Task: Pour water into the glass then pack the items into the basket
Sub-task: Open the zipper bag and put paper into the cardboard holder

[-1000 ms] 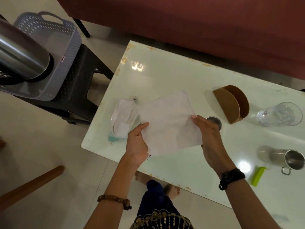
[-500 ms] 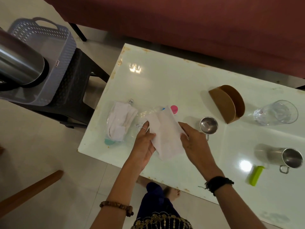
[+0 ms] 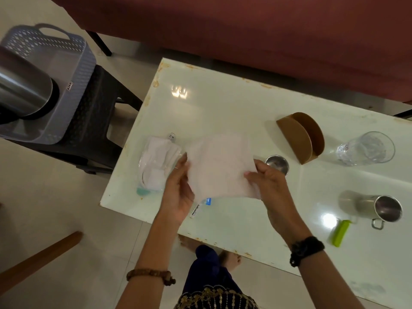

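Observation:
A white paper napkin (image 3: pixel 219 163) is spread between my hands above the white table (image 3: pixel 223 108). My left hand (image 3: pixel 178 192) grips its left edge and my right hand (image 3: pixel 270 188) pinches its right edge. A clear plastic pack of white napkins (image 3: pixel 157 166) lies at the table's left end, just beside my left hand. A plastic bottle lies mostly hidden under the napkin; only its label shows. The grey basket (image 3: pixel 64 70) sits on a dark stool at left, holding a steel flask (image 3: pixel 22 88). A clear glass (image 3: pixel 367 148) lies on its side at far right.
A brown napkin holder (image 3: pixel 301 137) stands behind a small steel cup (image 3: pixel 277 162). A steel mug (image 3: pixel 376 207) lies on its side near a green lighter (image 3: pixel 338 233). A red sofa runs behind the table. A wooden stick lies on the floor at lower left.
The napkin was spread wide, then folded narrow between my hands, and is now opened out again. The pink-capped bottle seen half a second ago is covered by it.

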`<action>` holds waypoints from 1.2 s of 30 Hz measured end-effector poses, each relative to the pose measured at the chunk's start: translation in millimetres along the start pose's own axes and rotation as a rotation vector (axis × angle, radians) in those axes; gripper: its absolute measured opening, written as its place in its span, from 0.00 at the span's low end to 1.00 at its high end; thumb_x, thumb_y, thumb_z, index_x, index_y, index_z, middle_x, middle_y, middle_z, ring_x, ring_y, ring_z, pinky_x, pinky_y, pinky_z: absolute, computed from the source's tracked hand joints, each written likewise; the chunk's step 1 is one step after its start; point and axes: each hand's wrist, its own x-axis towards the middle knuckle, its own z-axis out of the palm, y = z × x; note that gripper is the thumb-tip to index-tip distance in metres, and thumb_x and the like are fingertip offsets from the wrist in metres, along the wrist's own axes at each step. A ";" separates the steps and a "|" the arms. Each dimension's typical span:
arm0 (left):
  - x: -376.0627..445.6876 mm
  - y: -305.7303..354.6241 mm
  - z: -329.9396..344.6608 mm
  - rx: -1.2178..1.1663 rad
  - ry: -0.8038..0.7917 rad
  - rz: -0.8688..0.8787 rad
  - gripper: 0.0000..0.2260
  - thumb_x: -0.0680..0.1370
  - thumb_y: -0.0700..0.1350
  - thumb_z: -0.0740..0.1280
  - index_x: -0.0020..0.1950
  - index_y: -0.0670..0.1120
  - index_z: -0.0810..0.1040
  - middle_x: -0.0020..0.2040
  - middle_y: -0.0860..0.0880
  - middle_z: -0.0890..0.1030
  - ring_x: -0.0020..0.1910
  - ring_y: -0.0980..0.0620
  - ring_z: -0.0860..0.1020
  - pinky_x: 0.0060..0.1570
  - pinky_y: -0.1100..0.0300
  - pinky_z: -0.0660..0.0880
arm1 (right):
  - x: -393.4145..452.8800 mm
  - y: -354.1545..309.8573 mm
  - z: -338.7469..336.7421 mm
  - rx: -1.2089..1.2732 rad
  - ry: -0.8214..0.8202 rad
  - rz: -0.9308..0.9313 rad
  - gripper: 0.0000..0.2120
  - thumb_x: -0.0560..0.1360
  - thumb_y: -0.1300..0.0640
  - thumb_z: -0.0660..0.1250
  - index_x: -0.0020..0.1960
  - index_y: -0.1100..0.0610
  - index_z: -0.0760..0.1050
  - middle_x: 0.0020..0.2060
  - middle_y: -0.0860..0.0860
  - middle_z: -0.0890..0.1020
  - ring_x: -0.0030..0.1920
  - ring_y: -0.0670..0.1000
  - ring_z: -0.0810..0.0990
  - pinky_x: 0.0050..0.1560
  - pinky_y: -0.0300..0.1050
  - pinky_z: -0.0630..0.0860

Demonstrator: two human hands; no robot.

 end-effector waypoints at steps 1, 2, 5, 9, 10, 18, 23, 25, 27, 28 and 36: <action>-1.9 2.9 -4.5 -0.111 -0.021 -0.002 0.17 0.77 0.49 0.59 0.65 0.49 0.74 0.60 0.51 0.80 0.57 0.55 0.77 0.55 0.61 0.74 | 0.4 -4.2 -2.8 0.143 -0.038 0.057 0.18 0.75 0.68 0.59 0.43 0.48 0.82 0.41 0.43 0.86 0.41 0.43 0.83 0.40 0.33 0.77; -4.7 1.3 -5.8 -0.187 -0.021 -0.016 0.17 0.78 0.54 0.56 0.62 0.51 0.77 0.62 0.52 0.79 0.60 0.56 0.75 0.56 0.61 0.71 | 0.2 -6.7 -4.9 0.253 -0.059 0.096 0.18 0.75 0.67 0.60 0.42 0.48 0.83 0.41 0.42 0.86 0.41 0.42 0.83 0.38 0.33 0.78; -10.1 -33.9 6.6 -0.302 0.044 -0.094 0.24 0.80 0.58 0.50 0.55 0.47 0.82 0.53 0.46 0.84 0.52 0.50 0.82 0.50 0.57 0.80 | -7.8 -2.7 -0.9 0.474 0.008 0.137 0.15 0.75 0.68 0.60 0.45 0.52 0.81 0.42 0.44 0.86 0.42 0.43 0.84 0.37 0.34 0.79; -18.1 -76.1 37.0 -0.316 0.041 -0.252 0.31 0.77 0.66 0.50 0.62 0.44 0.75 0.53 0.42 0.82 0.51 0.44 0.80 0.50 0.51 0.80 | -29.4 19.6 14.8 0.365 0.203 0.166 0.13 0.76 0.65 0.60 0.50 0.49 0.77 0.48 0.47 0.84 0.50 0.47 0.82 0.47 0.41 0.79; -18.2 -78.9 39.8 -0.306 0.018 -0.257 0.30 0.77 0.65 0.50 0.62 0.44 0.75 0.52 0.42 0.83 0.50 0.43 0.81 0.47 0.50 0.80 | -33.7 23.9 17.4 0.329 0.230 0.174 0.13 0.76 0.64 0.61 0.51 0.48 0.76 0.49 0.47 0.84 0.51 0.47 0.81 0.49 0.43 0.78; -6.8 -54.2 26.4 -0.199 -0.091 -0.176 0.22 0.78 0.56 0.55 0.53 0.44 0.83 0.48 0.42 0.84 0.45 0.43 0.83 0.43 0.51 0.81 | -33.5 24.7 6.4 -0.076 0.278 0.103 0.17 0.71 0.51 0.71 0.58 0.48 0.73 0.49 0.43 0.80 0.47 0.39 0.79 0.47 0.31 0.75; -14.7 -21.4 29.2 -0.107 -0.395 -0.287 0.27 0.76 0.58 0.61 0.68 0.42 0.71 0.66 0.37 0.73 0.65 0.34 0.71 0.62 0.31 0.66 | -2.7 7.3 -18.7 -0.116 0.299 0.022 0.16 0.71 0.46 0.69 0.57 0.46 0.71 0.53 0.41 0.75 0.52 0.37 0.74 0.44 0.31 0.69; -12.8 -20.1 26.1 -0.095 -0.597 -0.496 0.26 0.76 0.59 0.61 0.70 0.45 0.69 0.68 0.40 0.72 0.67 0.35 0.69 0.62 0.29 0.63 | 14.8 1.4 -28.8 -0.073 0.176 0.086 0.17 0.71 0.46 0.69 0.57 0.50 0.75 0.52 0.43 0.77 0.53 0.41 0.76 0.48 0.34 0.71; -13.9 -15.4 24.3 -0.175 -0.603 -0.572 0.27 0.78 0.58 0.57 0.71 0.42 0.66 0.70 0.38 0.69 0.69 0.35 0.66 0.64 0.32 0.62 | 29.8 -2.8 -36.1 0.032 -0.066 0.235 0.17 0.71 0.47 0.69 0.56 0.54 0.78 0.51 0.47 0.83 0.52 0.48 0.81 0.51 0.40 0.75; -14.1 -16.2 25.5 -0.185 -0.567 -0.610 0.27 0.77 0.58 0.60 0.68 0.41 0.70 0.67 0.37 0.72 0.67 0.36 0.69 0.62 0.35 0.66 | 34.3 -2.0 -39.5 0.083 -0.178 0.305 0.16 0.71 0.48 0.69 0.54 0.54 0.79 0.50 0.50 0.84 0.52 0.50 0.82 0.53 0.42 0.77; -1.7 -37.3 10.2 -0.061 -0.460 -0.647 0.40 0.66 0.76 0.50 0.69 0.53 0.69 0.68 0.44 0.74 0.65 0.35 0.71 0.56 0.22 0.62 | 39.1 15.4 -47.1 -0.126 -0.080 0.038 0.11 0.73 0.66 0.66 0.55 0.61 0.79 0.39 0.44 0.81 0.43 0.47 0.81 0.43 0.35 0.77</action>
